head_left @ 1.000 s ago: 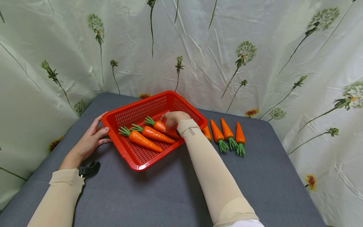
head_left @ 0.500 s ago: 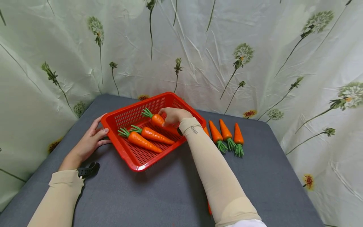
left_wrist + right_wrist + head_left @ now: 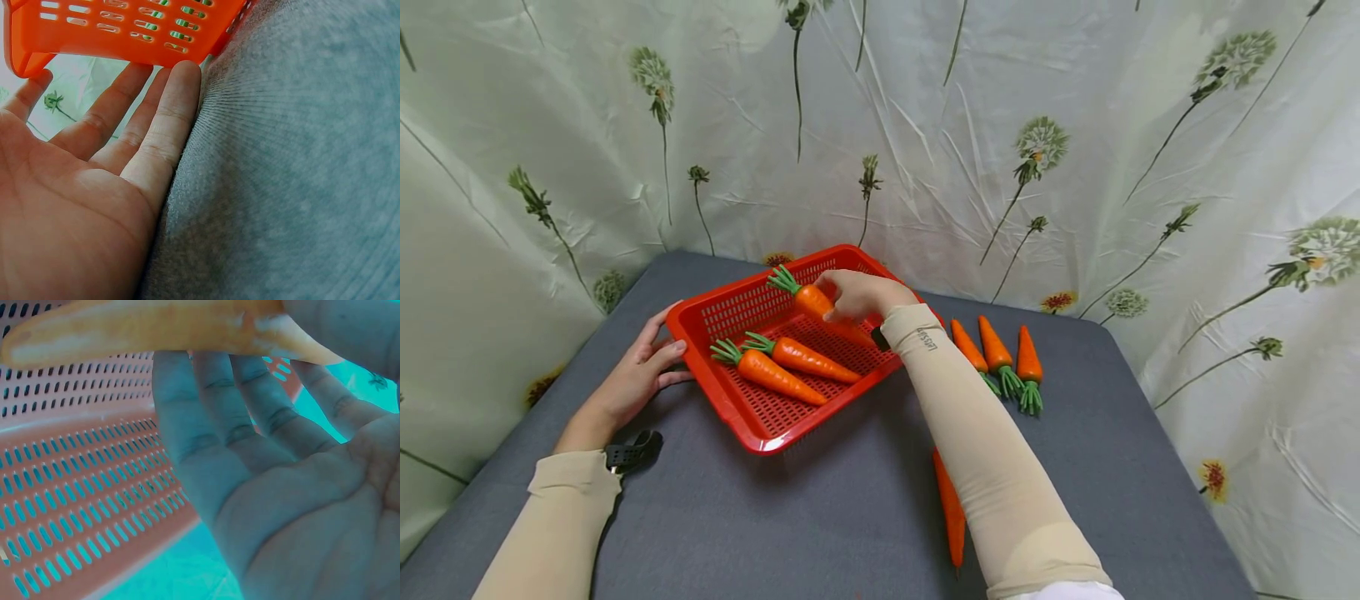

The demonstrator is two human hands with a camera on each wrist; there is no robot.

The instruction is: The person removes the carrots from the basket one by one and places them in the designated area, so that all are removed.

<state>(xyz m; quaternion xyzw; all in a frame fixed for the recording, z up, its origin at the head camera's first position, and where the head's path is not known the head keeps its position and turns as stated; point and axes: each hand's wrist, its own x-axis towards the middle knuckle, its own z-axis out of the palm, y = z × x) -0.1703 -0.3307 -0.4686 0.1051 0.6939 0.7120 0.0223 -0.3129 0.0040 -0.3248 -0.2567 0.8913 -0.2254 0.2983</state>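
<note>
A red plastic basket (image 3: 758, 440) with slotted walls stands on the grey table. My left hand (image 3: 632, 375) touches its left end, thumb at the rim; in the left wrist view the straight fingers (image 3: 165, 119) meet the basket wall (image 3: 94, 37). Inside the basket, my right hand (image 3: 865, 296) pinches an orange carrot (image 3: 812, 302) with a green top, raised off the basket floor. Its smooth body (image 3: 137, 328) lies between thumb and fingertips in the right wrist view. Two more carrots, a front one (image 3: 775, 377) and one behind it (image 3: 808, 358), lie on the basket floor.
Several carrots lie right of the basket, tops toward me, including the rightmost carrot (image 3: 1028, 354). Another carrot (image 3: 951, 508) lies nearer, partly hidden under my right forearm (image 3: 985, 450). A flower-printed curtain (image 3: 910, 125) hangs behind the table (image 3: 775, 533).
My right hand has gripped the rear carrot and lifted it up and away from the other two. The carrot under my right forearm has come into view. My left hand stays put.
</note>
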